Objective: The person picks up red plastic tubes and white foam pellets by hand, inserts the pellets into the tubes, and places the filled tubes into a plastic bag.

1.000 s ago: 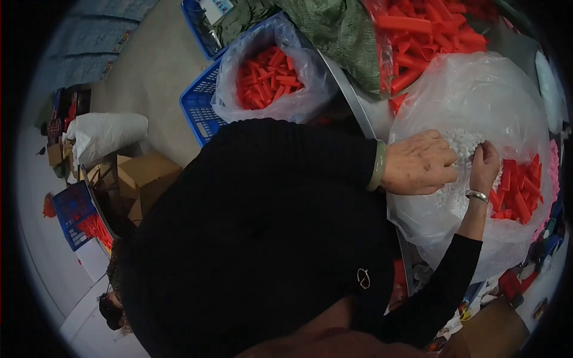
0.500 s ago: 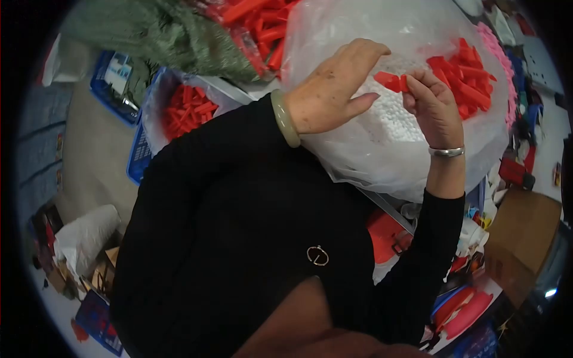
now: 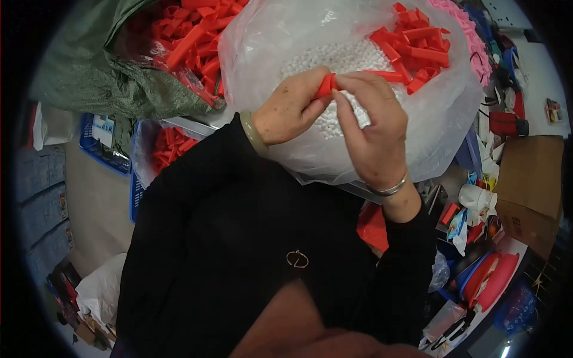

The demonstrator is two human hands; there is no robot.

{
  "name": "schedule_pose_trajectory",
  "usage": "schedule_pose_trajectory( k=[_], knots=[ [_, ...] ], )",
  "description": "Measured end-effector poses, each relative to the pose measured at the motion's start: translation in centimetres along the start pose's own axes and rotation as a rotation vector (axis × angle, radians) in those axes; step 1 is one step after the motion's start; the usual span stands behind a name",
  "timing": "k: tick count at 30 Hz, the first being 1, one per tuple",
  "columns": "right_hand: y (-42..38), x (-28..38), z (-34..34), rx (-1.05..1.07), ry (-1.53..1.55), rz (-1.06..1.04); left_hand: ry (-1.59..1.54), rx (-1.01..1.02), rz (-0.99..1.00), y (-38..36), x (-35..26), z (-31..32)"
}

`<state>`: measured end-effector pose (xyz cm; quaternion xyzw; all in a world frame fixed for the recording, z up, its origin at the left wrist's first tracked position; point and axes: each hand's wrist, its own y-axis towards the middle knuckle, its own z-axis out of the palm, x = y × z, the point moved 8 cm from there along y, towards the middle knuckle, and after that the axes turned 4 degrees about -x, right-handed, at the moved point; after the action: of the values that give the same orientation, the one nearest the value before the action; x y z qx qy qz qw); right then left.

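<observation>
A small red plastic piece (image 3: 325, 86) is pinched between the fingers and thumb of my left hand (image 3: 290, 106), which has a pale green bangle at the wrist. My right hand (image 3: 377, 122), wearing a silver bangle, closes its thumb and fingertips on the right end of the same piece. Both hands are above a large clear plastic bag (image 3: 256, 53) spread open. Small white pieces (image 3: 334, 56) lie in the bag under the hands. A heap of red plastic pieces (image 3: 418, 45) rests on the bag's far right. The fingers hide part of the held piece.
A green woven sack (image 3: 83, 65) with more red pieces (image 3: 200, 39) stands at the left. Below it, a blue basket (image 3: 136, 194) has a lined bag of red pieces. Pink items (image 3: 471, 39) lie at the far right, above a cardboard box (image 3: 528, 191).
My left hand has gone from open to gripping the red piece. My right hand has moved left and down to meet it. The view has shifted, with the sack showing more.
</observation>
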<state>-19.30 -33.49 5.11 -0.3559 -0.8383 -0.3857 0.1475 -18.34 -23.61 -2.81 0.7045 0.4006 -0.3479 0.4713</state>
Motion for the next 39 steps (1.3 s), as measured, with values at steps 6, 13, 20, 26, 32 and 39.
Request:
schedule_pose_trajectory(
  k=[6,13,20,26,32,39],
  knots=[
    [-2.0,2.4,1.7,-0.163,-0.121,-0.078,0.046,-0.173,-0.031,-0.3,-1.2,-1.1],
    [-1.1,3.3,2.2,-0.095,0.1,-0.111,0.239,-0.227,-0.032,-2.6,-3.0,-5.9],
    [-0.9,-10.3,2.4,0.163,-0.661,0.004,0.997,0.113,-0.435,-13.6,-1.0,-18.2],
    [-1.8,-15.6,5.4,0.367,-0.765,0.198,0.963,-0.124,-0.394,-13.5,-2.5,-19.6],
    [-0.1,-15.5,2.7,0.5,-0.865,0.243,0.699,-0.24,-0.155,-7.9,-4.0,-16.5],
    [0.8,-17.1,6.1,0.471,-0.744,0.317,0.645,-0.197,-0.091,-6.6,-3.1,-14.6]
  ],
)
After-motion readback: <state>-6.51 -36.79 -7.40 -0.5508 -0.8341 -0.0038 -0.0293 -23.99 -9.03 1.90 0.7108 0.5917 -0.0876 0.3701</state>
